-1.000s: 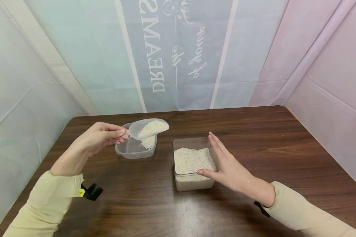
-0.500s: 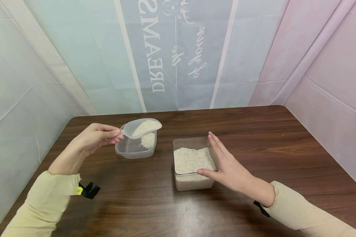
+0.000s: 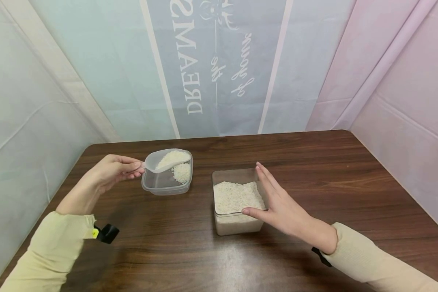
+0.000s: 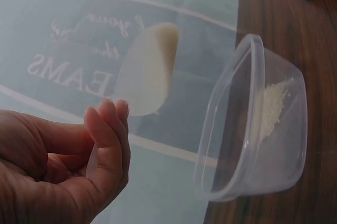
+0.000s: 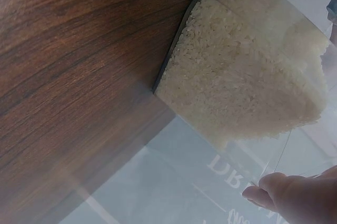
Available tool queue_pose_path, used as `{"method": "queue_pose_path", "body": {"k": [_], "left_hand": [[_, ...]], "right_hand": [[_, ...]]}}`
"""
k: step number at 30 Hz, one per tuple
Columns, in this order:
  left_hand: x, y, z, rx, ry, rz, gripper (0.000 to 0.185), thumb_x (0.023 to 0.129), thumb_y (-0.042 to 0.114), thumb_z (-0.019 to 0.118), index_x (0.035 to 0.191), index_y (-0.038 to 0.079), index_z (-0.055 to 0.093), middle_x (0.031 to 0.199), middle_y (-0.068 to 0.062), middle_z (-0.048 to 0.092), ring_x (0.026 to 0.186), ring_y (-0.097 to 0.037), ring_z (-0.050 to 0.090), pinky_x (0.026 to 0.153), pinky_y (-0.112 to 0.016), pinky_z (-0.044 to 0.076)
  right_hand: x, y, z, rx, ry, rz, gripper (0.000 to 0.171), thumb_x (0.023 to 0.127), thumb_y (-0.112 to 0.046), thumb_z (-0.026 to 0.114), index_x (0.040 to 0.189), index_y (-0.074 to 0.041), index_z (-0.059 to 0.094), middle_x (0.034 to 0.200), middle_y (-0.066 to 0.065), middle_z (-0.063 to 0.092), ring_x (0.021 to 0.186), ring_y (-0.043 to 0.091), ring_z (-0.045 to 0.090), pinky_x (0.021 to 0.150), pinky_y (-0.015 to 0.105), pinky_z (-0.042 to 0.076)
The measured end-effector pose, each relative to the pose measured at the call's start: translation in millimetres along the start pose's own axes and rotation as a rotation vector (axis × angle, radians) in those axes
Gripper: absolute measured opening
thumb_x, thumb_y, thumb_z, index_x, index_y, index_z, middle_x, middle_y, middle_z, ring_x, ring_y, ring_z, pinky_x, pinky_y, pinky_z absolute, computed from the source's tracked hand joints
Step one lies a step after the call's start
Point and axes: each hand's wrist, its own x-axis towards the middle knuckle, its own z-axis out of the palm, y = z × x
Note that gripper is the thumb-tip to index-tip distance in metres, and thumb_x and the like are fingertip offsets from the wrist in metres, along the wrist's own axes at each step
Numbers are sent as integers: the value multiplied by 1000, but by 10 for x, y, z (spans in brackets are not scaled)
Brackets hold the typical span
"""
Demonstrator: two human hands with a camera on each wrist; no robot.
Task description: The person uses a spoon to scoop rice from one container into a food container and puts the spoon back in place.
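The left hand [image 3: 109,172] pinches the handle of a translucent plastic scoop [image 3: 166,160] loaded with white rice. The scoop hangs over a small, shallow, clear plastic container [image 3: 160,185], which holds 1 small heap of rice [image 3: 181,172] against its far-right wall. The right hand [image 3: 277,202] is released: straight fingers lie flat along the right wall of a taller square clear plastic container [image 3: 237,225], thumb at its near rim. This container is more than half full of white rice [image 3: 237,196]. Both containers stand apart on a dark brown wooden table [image 3: 314,162]. Cream sleeves [image 3: 51,251] cover both forearms.
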Motion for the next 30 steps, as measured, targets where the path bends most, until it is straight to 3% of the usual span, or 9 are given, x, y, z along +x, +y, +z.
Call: {"method": "queue_pose_path", "body": {"k": [2, 7, 12, 18, 30], "left_hand": [[-4, -12, -16, 24, 17, -13, 21, 88, 6, 59, 102, -10, 59, 83, -3, 68, 75, -8, 63, 66, -19, 51], [6, -87, -96, 33, -27, 17, 19, 88, 6, 58, 99, -10, 60, 82, -3, 68, 75, -8, 63, 66, -19, 51], [-22, -58, -52, 128, 22, -51, 27, 91, 2, 51, 109, -18, 51, 79, 2, 67, 70, -4, 60, 64, -18, 49], [-45, -54, -40, 182, 39, -105, 26, 93, -1, 46, 111, -19, 49, 77, 4, 66, 67, -2, 58, 63, -17, 49], [-51, -130, -61, 211, 19, -130, 35, 94, 0, 44, 117, -26, 39, 77, 4, 65, 68, -2, 59, 65, -17, 50]], "right_hand": [[0, 4, 2, 3, 1, -1, 99, 80, -50, 63, 146, -4, 5, 152, 4, 3, 136, 27, 17, 102, 50, 28], [2, 4, 1, 1, 1, 2, 98, 80, -50, 62, 146, -4, 5, 152, 5, 4, 135, 28, 18, 102, 50, 28], [3, 3, 2, -4, -2, 6, 98, 81, -51, 62, 146, -5, 5, 152, 5, 4, 136, 27, 17, 102, 50, 27], [1, -1, 0, -9, 2, -2, 99, 80, -51, 63, 146, -5, 5, 152, 5, 4, 136, 26, 16, 103, 49, 27], [-5, 2, 3, -17, 0, -2, 99, 80, -51, 62, 146, -4, 6, 152, 4, 4, 136, 27, 16, 102, 49, 27]]}}
